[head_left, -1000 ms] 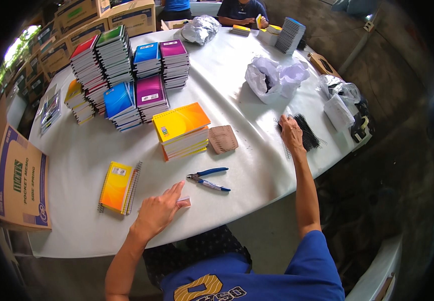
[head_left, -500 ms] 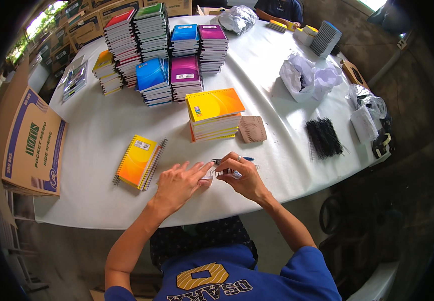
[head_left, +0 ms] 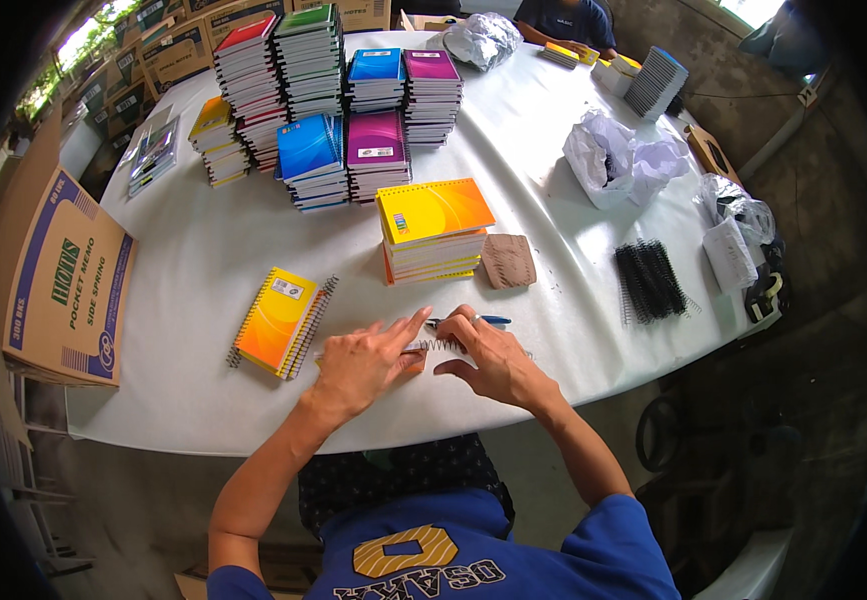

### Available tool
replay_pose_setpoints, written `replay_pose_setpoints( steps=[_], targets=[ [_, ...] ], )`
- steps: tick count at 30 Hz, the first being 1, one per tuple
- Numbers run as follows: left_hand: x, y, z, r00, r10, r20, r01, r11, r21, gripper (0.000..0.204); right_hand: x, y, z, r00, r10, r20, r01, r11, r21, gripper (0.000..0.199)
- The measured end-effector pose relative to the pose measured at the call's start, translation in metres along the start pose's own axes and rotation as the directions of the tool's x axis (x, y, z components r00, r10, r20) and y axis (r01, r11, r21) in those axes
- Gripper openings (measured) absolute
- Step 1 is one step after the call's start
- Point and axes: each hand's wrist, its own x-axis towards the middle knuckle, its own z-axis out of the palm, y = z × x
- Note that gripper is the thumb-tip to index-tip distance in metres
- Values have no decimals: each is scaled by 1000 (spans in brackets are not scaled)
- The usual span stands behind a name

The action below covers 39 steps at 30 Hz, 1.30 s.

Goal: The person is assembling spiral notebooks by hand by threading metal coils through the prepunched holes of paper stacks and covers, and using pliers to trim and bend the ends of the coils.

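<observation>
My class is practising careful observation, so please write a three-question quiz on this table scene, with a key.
1. What lies just right of the yellow-orange notebook stack at the middle?
(a) a brown flat piece
(b) a silvery bundle
(c) a cardboard carton
2. True or false: the right hand rests on the pile of black coils.
3. Fill the gap: between the right hand and the left hand shows a thin spiral ____.

Key: 1. a; 2. False, it is close to the left hand; 3. coil.

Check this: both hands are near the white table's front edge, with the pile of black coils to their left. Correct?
Not quite: in the head view, the pile of black coils lies to the right of the left hand and right hand, both near the white table's front edge.
</observation>
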Motion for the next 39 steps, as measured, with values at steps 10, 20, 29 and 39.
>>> replay_pose_setpoints(
  steps=[10, 20, 29, 39],
  targets=[
    [-5, -3, -3, 944, 117, 308, -108, 993, -45, 43, 19, 44, -28, 961, -5, 276, -56, 976, 212, 13],
    [-10, 15, -6, 947, 307, -98, -315, 946, -78, 50, 52, 154, -83, 951, 310, 2, -303, 930, -209, 69],
    [-5, 7, -5, 935, 292, 201, -266, 953, -146, 67, -9, 115, -93, 833, 475, 285, -282, 806, -520, 69],
    [-26, -26, -5, 978, 171, 117, -169, 985, -27, 88, 29, 162, -121, 843, 169, 510, -95, 981, -168, 72]
  ],
)
